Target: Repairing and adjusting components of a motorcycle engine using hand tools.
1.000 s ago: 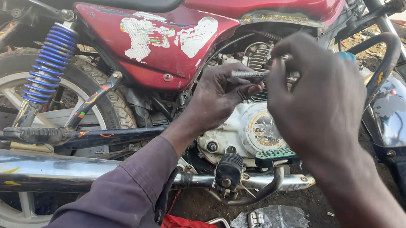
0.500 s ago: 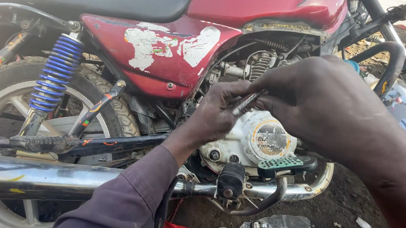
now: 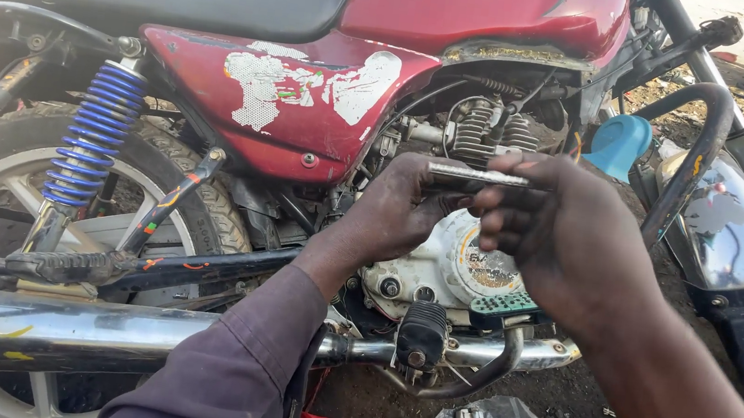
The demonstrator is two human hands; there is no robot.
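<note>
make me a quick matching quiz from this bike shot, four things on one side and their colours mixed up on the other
Things:
1. shock spring by the rear wheel
2. side panel under the seat
3. horn cover near the front fork
4. slim tool held between the left hand and the right hand

Colours:
A. silvery metal
B. dark red with white peeled patches
C. bright blue
D. light turquoise blue

Pairs: 1-C, 2-B, 3-D, 4-A
</note>
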